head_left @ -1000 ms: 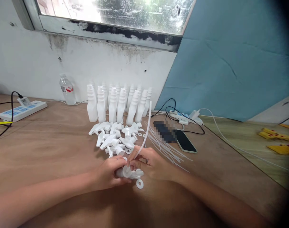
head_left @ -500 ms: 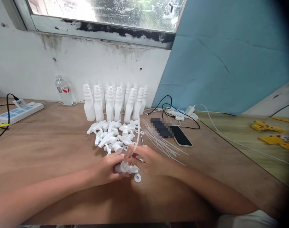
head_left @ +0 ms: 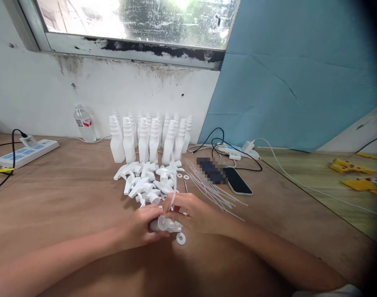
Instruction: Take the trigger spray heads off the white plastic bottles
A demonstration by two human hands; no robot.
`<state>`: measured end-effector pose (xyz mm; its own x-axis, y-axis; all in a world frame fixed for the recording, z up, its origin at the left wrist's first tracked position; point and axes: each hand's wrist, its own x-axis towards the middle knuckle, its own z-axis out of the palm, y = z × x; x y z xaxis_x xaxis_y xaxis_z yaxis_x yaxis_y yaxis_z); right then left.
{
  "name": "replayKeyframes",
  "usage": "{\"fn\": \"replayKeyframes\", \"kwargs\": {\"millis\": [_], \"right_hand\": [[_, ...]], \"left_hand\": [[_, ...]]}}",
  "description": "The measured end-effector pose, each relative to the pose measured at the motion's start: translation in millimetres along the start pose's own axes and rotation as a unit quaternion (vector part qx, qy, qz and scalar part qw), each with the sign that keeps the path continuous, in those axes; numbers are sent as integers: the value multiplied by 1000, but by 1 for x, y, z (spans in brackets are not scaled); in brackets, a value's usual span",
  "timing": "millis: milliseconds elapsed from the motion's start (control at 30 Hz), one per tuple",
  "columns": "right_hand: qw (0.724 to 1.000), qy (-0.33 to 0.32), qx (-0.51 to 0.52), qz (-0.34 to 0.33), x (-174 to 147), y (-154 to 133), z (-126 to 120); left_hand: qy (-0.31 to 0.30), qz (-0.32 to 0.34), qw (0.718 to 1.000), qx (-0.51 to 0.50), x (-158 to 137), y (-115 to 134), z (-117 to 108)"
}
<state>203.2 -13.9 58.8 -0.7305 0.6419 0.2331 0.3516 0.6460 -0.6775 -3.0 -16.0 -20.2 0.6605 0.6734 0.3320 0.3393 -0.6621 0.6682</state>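
Note:
My left hand (head_left: 148,225) is wrapped round a white spray bottle trigger head (head_left: 163,223), its round collar turned towards me. Between the fingers of my right hand (head_left: 184,210) is a thin white plastic tube (head_left: 173,194), pinched low beside the collar, its upper length rising away from me. Whether the tube's end sits inside the head is hidden by my fingers. A white ring washer (head_left: 181,238) lies on the table just below my hands. Beyond them is a pile of white trigger heads (head_left: 142,185), with two washers near its right edge.
White bottles (head_left: 142,142) stand in rows at the wall. Loose tubes (head_left: 210,187) lie to the right, near a phone (head_left: 238,180) and a blurred-out dark object (head_left: 210,170). Power strips (head_left: 27,152) and cables lie on both sides; a clear water bottle (head_left: 84,123) stands at the back left.
The tube's upper end has dropped and tilted slightly left, with less of it showing above my right hand. Both hands keep their hold. The whole view has shifted slightly.

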Motion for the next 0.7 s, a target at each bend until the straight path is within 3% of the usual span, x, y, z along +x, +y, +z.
{"fn": "replayKeyframes", "kwargs": {"millis": [300, 533, 700], "right_hand": [[997, -4, -59, -47, -1, 7, 11], [997, 7, -74, -3, -1, 5, 20], [998, 3, -62, -11, 0, 8, 24]], "left_hand": [[1, 15, 1000, -9, 0, -2, 2], [5, 17, 1000, -15, 0, 0, 1], [3, 36, 999, -21, -2, 3, 1]]}}
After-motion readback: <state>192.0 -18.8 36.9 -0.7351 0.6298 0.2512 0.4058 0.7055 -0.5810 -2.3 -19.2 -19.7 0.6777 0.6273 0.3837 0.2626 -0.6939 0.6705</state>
